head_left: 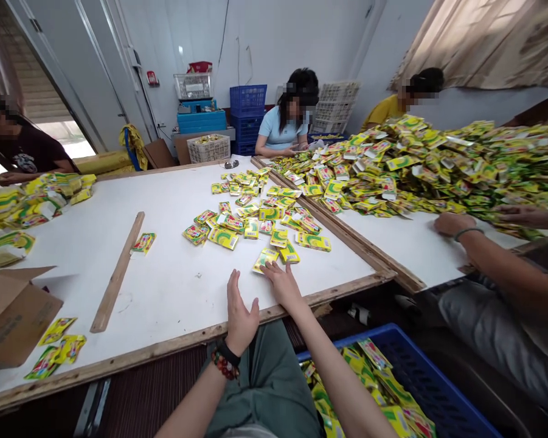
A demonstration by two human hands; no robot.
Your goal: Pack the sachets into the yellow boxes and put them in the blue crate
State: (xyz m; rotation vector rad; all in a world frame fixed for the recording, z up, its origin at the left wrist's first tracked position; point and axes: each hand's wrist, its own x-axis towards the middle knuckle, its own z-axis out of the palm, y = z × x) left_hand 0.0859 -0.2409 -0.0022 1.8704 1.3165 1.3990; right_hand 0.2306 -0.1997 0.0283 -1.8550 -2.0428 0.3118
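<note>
My left hand (240, 313) stands on its edge on the white table (173, 292) near the front rim, fingers straight and together, holding nothing. My right hand (283, 284) lies flat on the table just to its right, fingertips touching a yellow-green sachet (265, 259). Beyond it several more yellow-green sachets (255, 214) lie scattered across the table's middle. A bead bracelet and a black band sit on my left wrist.
A wooden stick (117, 274) lies at left, a cardboard box (9, 316) at the left edge. A blue crate (392, 389) of sachets sits by my right knee. A big sachet heap (438, 164) covers the right table, where another person's hands (456, 224) work. Three more people sit around.
</note>
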